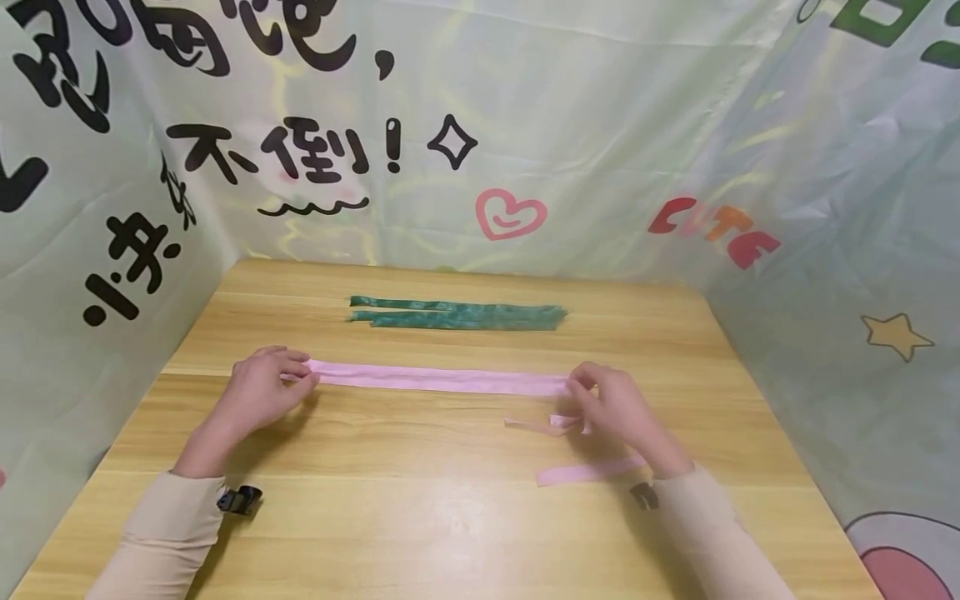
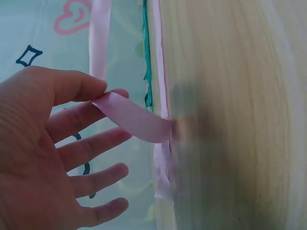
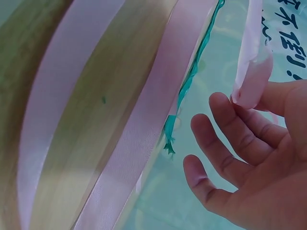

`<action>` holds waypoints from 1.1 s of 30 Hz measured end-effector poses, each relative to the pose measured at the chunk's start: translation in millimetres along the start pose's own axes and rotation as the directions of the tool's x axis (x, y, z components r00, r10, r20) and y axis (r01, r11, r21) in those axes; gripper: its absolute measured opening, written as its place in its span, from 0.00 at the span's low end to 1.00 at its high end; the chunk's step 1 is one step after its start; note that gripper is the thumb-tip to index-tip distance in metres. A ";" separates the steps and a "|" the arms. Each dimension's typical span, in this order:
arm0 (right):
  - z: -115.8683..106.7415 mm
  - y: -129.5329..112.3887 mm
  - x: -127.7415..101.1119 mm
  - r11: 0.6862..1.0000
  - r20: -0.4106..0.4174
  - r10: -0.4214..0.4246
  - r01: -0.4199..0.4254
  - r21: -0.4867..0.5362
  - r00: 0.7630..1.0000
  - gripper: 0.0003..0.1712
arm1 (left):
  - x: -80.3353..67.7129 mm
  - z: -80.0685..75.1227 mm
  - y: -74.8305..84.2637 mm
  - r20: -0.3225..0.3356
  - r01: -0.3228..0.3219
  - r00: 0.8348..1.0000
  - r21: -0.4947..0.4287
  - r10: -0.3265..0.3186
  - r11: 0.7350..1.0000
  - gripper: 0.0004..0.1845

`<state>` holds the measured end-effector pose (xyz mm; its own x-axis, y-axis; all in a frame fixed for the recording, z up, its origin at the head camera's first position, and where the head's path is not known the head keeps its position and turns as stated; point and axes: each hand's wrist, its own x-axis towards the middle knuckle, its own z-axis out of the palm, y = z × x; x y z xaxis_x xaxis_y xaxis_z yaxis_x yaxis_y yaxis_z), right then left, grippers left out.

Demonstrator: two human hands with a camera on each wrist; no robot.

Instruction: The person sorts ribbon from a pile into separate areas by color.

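Note:
A long pink ribbon [image 1: 438,379] lies stretched across the wooden table [image 1: 420,517]. My left hand [image 1: 264,392] pinches its left end between thumb and forefinger; in the left wrist view the pink ribbon [image 2: 132,117] folds over the forefinger while the other fingers [image 2: 96,179] spread loosely. My right hand [image 1: 611,404] pinches the right end; in the right wrist view the ribbon [image 3: 252,72] is held at the thumb and forefinger. The ribbon's loose tails [image 1: 588,471] trail by the right wrist.
Folded green ribbon [image 1: 457,314] lies further back on the table, parallel to the pink one. Printed fabric walls [image 1: 840,250] close in the table at the left, back and right. A small black clip [image 1: 240,500] sits by my left sleeve.

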<state>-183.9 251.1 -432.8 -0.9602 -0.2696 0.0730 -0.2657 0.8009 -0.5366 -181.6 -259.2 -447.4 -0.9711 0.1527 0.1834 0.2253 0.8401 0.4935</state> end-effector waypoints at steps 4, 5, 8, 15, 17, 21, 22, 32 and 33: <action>0.9 0.9 0.7 0.998 0.046 0.036 -0.039 0.050 0.998 0.10 | -0.2 1.2 -0.8 -0.010 -0.012 1.000 0.033 0.012 0.999 0.09; 1.2 1.8 0.9 0.997 0.060 0.046 -0.050 0.061 0.997 0.10 | -0.6 1.7 -1.2 -0.016 -0.014 1.000 0.040 0.015 0.999 0.08; 2.3 5.2 1.2 0.993 0.101 0.073 -0.082 0.082 0.992 0.11 | -1.7 3.4 -3.0 -0.043 -0.035 0.998 0.064 0.037 0.997 0.05; 4.6 16.2 2.1 0.999 0.137 0.031 -0.033 0.012 0.990 0.09 | -3.8 6.1 -6.6 -0.080 -0.041 0.996 0.088 0.048 0.995 0.04; 4.6 18.5 1.9 1.000 0.136 0.008 -0.006 -0.015 0.991 0.09 | -4.1 6.0 -7.0 -0.065 -0.033 0.997 0.079 0.038 0.996 0.04; 5.0 22.3 1.5 0.998 0.136 -0.010 0.017 -0.053 0.991 0.08 | -4.0 6.4 -8.3 -0.019 -0.020 1.000 0.067 0.021 0.998 0.06; 4.9 22.9 1.4 0.998 0.137 -0.005 0.013 -0.057 0.991 0.08 | -4.0 6.8 -8.9 -0.009 -0.018 1.000 0.071 0.019 0.997 0.07; 1.0 21.5 -0.9 0.997 0.182 0.013 0.000 -0.075 0.983 0.07 | -7.9 7.1 -13.4 -0.005 -0.007 1.000 0.052 0.007 0.999 0.12; 1.1 21.3 -1.1 0.997 0.185 0.013 0.000 -0.074 0.983 0.07 | -8.4 6.9 -13.8 -0.004 -0.007 1.000 0.053 0.007 0.999 0.12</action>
<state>-188.4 267.8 -445.3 -0.9310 -0.3534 -0.0913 -0.2717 0.8381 -0.4731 -177.1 -268.5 -461.6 -0.9691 0.1569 0.1905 0.2279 0.8652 0.4466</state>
